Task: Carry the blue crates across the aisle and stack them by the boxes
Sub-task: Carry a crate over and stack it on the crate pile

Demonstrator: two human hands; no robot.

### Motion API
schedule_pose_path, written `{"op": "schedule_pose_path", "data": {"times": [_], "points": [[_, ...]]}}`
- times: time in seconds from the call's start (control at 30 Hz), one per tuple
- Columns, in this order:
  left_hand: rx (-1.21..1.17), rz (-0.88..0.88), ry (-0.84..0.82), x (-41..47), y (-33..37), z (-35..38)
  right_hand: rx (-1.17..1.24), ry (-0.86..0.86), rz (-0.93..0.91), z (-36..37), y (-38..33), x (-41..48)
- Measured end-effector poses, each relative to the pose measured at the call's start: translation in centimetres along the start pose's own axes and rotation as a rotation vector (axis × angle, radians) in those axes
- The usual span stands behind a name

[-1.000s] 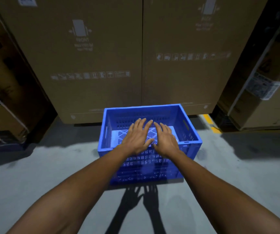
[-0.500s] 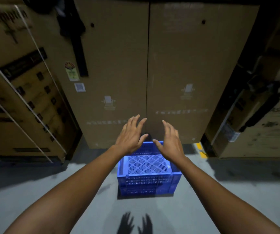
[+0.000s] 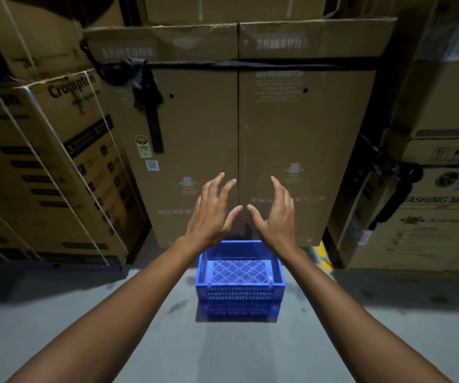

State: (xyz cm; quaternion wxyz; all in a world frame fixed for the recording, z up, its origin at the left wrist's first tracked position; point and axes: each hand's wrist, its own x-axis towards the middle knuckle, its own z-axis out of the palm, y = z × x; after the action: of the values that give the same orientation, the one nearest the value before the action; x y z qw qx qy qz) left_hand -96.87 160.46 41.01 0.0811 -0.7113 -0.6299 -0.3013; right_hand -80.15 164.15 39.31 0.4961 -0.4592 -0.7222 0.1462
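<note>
A blue perforated plastic crate [image 3: 240, 293] rests on the grey concrete floor, right in front of two tall brown refrigerator boxes [image 3: 239, 150]. It looks like two crates nested one on the other, the top one empty. My left hand [image 3: 213, 214] and my right hand [image 3: 276, 217] hover side by side above and beyond the crate, palms down, fingers spread, holding nothing and apart from it.
Strapped brown cartons [image 3: 37, 172] stand at the left and washing-machine boxes [image 3: 427, 205] at the right, with dark gaps between the stacks. A yellow floor line [image 3: 325, 262] shows by the right boxes. Grey floor [image 3: 222, 352] spreads in the foreground.
My view has risen and drawn back, so the crate looks smaller and lower. Both hands have lifted off the crate's front rim and now float above it.
</note>
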Motion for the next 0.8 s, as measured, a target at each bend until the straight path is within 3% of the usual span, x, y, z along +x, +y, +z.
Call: {"op": "schedule_pose_path", "data": {"times": [0.43,0.8], "points": [[-0.008,0.046,0.157,-15.5,10.2,-10.3,0.074,0.05,-0.084,-11.2,-9.0,-14.5],[0.099,-0.073,0.244,-27.9,17.3,-20.0,0.179,-0.064,-0.196,-18.3,-17.5,-24.9]]}}
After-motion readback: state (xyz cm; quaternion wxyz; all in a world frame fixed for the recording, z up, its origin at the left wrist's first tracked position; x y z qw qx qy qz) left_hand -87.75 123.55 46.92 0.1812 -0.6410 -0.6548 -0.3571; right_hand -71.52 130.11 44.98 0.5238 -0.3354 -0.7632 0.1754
